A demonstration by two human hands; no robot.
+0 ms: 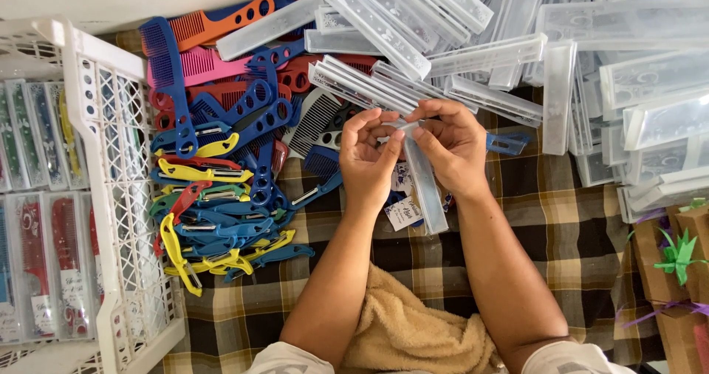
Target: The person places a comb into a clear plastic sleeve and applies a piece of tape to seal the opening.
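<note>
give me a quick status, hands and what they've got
Left hand and right hand both gripping one clear plastic case, top end pinched between fingertips. Comb and peeler pile to the left, untouched. Nothing blocking the hands.

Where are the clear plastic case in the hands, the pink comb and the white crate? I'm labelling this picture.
clear plastic case (426,189), head view, middle of its length.
pink comb (203,65), head view, its spine.
white crate (94,152), head view, its side wall.

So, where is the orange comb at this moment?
The orange comb lies at the top left of the head view, on top of the heap of combs, just above the pink comb and left of the clear plastic boxes.
</note>
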